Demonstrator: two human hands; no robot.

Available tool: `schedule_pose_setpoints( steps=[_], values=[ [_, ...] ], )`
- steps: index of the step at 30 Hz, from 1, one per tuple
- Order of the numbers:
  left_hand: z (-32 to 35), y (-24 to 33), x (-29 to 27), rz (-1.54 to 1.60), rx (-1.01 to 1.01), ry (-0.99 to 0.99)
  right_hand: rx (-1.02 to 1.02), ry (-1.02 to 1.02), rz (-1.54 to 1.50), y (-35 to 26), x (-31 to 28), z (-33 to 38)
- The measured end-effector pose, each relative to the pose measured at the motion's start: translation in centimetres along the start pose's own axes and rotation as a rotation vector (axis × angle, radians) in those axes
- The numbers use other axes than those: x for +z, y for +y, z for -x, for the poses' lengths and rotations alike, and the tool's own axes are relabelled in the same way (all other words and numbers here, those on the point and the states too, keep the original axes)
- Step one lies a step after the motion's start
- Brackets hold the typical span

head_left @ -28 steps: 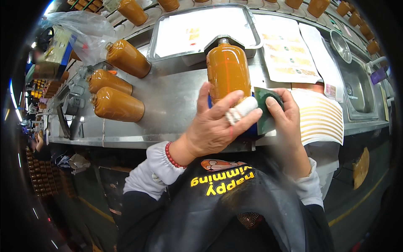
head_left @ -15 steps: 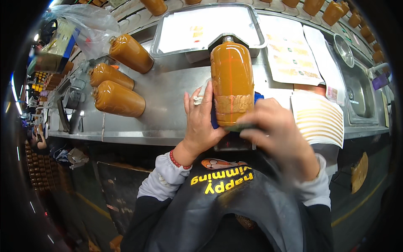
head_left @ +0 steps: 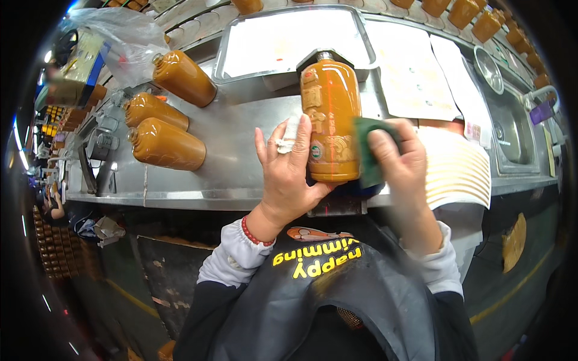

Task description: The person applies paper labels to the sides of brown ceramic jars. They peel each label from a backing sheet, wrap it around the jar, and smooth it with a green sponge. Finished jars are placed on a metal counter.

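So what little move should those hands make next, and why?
Perhaps a light stroke of the green pad across the bottle's decals: the right hand has the pad by its right edge, while the left hand rests against its left.

A brown bottle lies beside green sheeting.

the bottle has turned, showing patterned decals; green pad now beside it.
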State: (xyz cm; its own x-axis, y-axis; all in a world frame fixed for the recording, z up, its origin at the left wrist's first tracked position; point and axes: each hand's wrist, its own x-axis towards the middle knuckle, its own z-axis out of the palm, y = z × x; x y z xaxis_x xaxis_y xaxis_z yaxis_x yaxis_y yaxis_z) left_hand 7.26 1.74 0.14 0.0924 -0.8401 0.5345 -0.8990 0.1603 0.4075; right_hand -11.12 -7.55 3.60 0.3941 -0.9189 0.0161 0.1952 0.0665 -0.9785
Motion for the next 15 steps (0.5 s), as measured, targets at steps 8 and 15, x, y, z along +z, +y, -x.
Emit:
schedule_pose_setpoints(
  steps=[8,15],
  values=[
    [1.2,-1.6,1.5,0.143,-0.043,-0.030,-0.937,-0.041,0.951,1.1,-1.7,-0.4],
    [1.4,-2.0,1.6,0.172,-0.106,-0.085,-0.790,-0.015,0.759,-0.1,-2.1,-4.1]
  ],
)
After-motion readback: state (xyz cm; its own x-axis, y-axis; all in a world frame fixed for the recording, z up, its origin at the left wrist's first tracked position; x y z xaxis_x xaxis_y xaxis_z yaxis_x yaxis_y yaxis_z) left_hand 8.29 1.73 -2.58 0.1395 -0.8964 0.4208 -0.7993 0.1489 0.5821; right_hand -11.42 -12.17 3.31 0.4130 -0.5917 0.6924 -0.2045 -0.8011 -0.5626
